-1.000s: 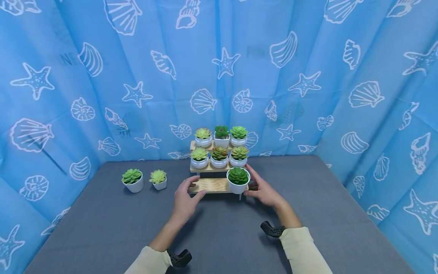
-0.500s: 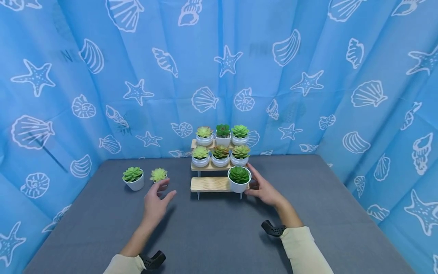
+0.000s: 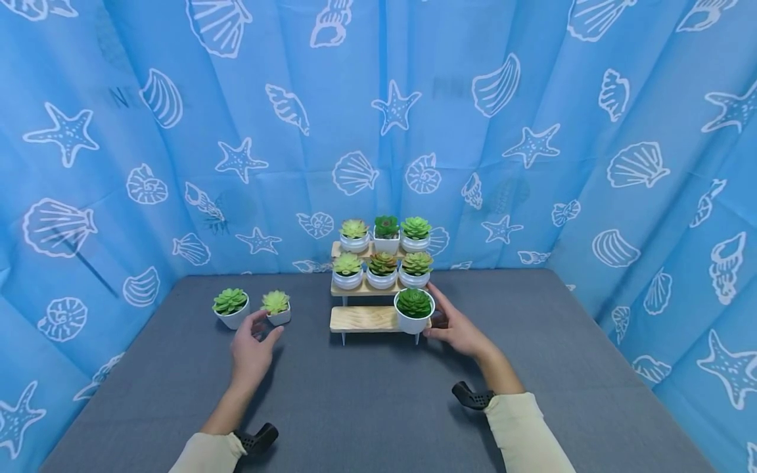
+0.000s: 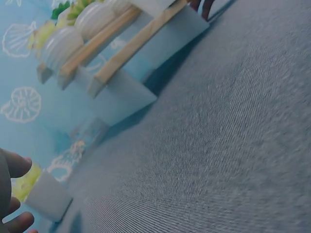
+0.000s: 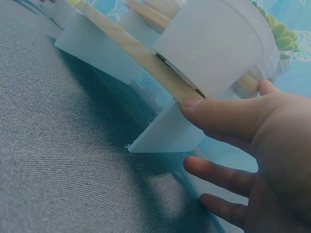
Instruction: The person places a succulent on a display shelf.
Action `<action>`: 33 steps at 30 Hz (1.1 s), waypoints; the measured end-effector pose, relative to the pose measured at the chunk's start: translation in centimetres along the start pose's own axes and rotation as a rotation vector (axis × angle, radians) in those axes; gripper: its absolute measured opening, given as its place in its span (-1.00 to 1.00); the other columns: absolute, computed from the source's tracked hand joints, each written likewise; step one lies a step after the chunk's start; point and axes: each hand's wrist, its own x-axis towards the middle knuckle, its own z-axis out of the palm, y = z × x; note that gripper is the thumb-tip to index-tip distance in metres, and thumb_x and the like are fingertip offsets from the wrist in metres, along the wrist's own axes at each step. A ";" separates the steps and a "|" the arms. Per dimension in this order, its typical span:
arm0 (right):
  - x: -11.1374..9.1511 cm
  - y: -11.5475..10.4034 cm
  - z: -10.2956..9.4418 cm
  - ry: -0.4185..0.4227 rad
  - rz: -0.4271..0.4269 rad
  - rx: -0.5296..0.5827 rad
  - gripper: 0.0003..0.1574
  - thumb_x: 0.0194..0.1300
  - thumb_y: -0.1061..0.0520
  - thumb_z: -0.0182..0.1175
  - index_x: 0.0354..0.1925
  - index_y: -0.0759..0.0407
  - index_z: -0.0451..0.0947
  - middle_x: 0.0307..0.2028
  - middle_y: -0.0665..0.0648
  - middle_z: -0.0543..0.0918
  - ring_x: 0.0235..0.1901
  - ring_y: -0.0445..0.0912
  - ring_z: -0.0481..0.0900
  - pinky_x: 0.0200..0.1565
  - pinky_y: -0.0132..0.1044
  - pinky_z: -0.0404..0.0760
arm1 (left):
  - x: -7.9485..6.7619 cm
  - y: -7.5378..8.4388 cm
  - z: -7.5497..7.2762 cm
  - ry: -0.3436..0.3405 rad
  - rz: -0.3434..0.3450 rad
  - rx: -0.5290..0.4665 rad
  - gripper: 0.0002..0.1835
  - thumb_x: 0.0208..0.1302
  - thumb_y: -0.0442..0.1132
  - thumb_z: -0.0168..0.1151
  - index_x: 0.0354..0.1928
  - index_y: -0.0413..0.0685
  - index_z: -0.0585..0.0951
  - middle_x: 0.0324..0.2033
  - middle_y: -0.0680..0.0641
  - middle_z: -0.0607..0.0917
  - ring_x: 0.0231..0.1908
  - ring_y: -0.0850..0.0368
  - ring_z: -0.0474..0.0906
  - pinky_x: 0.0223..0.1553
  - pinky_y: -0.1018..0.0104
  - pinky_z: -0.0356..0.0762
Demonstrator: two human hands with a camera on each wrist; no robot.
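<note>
My left hand is held over the table just in front of a small light-green succulent in a square white pot. Its fingers are spread and hold nothing; in the left wrist view a gap shows between them and the white pot. My right hand rests against the right end of a three-tier wooden plant stand. In the right wrist view the thumb touches the end of the front board, while the other fingers are extended. Beside it, a dark-green succulent in a round white pot stands on that board.
Several potted succulents fill the middle and top tiers of the stand. Another green succulent in a white pot stands at the left on the grey tablecloth. A blue shell-print curtain hangs behind the table.
My left hand has left the left end of the front board and moved left to the succulent in the square pot. My right hand has stayed at the stand's right end.
</note>
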 end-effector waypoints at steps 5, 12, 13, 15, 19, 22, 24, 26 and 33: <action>0.0 -0.1 0.0 -0.011 -0.009 0.013 0.23 0.21 0.39 0.27 0.56 0.05 -0.27 0.27 0.47 0.34 0.03 0.28 0.52 0.03 0.05 0.53 | 0.6 -0.6 0.1 -0.016 -0.098 -0.059 -0.44 0.26 -0.30 0.31 0.27 -0.26 0.39 0.21 -0.31 0.47 0.17 -0.23 0.44 0.13 -0.07 0.43; 0.0 0.0 0.0 -0.014 -0.014 0.036 0.23 0.21 0.42 0.25 0.56 0.03 -0.28 0.29 0.48 0.29 0.08 0.31 0.48 0.08 0.10 0.49 | 2.1 -1.1 0.5 -0.041 -0.192 -0.125 -0.38 0.29 -0.28 0.28 0.34 -0.22 0.32 0.31 -0.28 0.36 0.22 -0.22 0.38 0.14 -0.06 0.44; 0.0 -0.1 0.0 -0.014 -0.008 0.037 0.23 0.21 0.43 0.25 0.56 0.01 -0.27 0.30 0.47 0.28 0.08 0.31 0.48 0.08 0.11 0.48 | 2.2 -1.1 0.6 -0.037 -0.200 -0.126 -0.38 0.28 -0.28 0.29 0.34 -0.23 0.32 0.31 -0.28 0.36 0.22 -0.23 0.39 0.13 -0.06 0.45; 0.0 -0.1 0.0 -0.022 -0.004 0.043 0.23 0.21 0.43 0.25 0.56 0.02 -0.28 0.34 0.47 0.24 0.10 0.33 0.46 0.10 0.14 0.47 | 2.3 -1.1 0.8 -0.030 -0.211 -0.124 -0.37 0.27 -0.29 0.29 0.34 -0.23 0.31 0.32 -0.29 0.36 0.21 -0.24 0.39 0.13 -0.07 0.44; 0.0 -0.1 0.0 -0.026 0.006 0.054 0.23 0.21 0.43 0.25 0.56 0.02 -0.29 0.36 0.45 0.20 0.12 0.34 0.45 0.10 0.14 0.47 | 2.6 -1.3 1.2 -0.011 -0.224 -0.122 -0.36 0.26 -0.30 0.31 0.34 -0.25 0.31 0.30 -0.30 0.37 0.19 -0.23 0.41 0.11 -0.06 0.45; 0.0 -0.2 0.0 -0.019 0.017 0.057 0.24 0.21 0.42 0.26 0.56 0.01 -0.29 0.36 0.44 0.22 0.11 0.32 0.46 0.09 0.11 0.48 | 2.8 -1.4 1.6 0.002 -0.223 -0.125 -0.34 0.25 -0.30 0.32 0.34 -0.28 0.29 0.27 -0.33 0.38 0.18 -0.24 0.40 0.11 -0.06 0.45; 0.0 -0.2 0.0 -0.017 0.013 0.046 0.23 0.22 0.41 0.26 0.56 0.03 -0.30 0.35 0.45 0.22 0.11 0.31 0.47 0.08 0.09 0.49 | 3.0 -1.4 1.8 0.013 -0.223 -0.122 -0.32 0.24 -0.30 0.32 0.34 -0.30 0.29 0.25 -0.35 0.39 0.17 -0.24 0.40 0.11 -0.07 0.45; 0.0 -0.3 0.0 -0.015 0.013 0.036 0.23 0.23 0.39 0.26 0.56 0.03 -0.29 0.35 0.46 0.23 0.10 0.30 0.47 0.07 0.07 0.51 | 3.2 -1.5 2.1 0.021 -0.224 -0.111 -0.31 0.23 -0.29 0.32 0.35 -0.32 0.28 0.23 -0.37 0.40 0.16 -0.25 0.40 0.10 -0.08 0.45; -0.1 -0.2 0.0 -0.017 0.011 0.033 0.21 0.23 0.39 0.26 0.55 0.06 -0.28 0.31 0.49 0.26 0.07 0.31 0.49 0.05 0.01 0.53 | 3.5 -1.6 2.8 0.042 -0.245 -0.080 -0.32 0.22 -0.29 0.34 0.33 -0.35 0.30 0.13 -0.40 0.49 0.14 -0.23 0.43 0.09 -0.08 0.45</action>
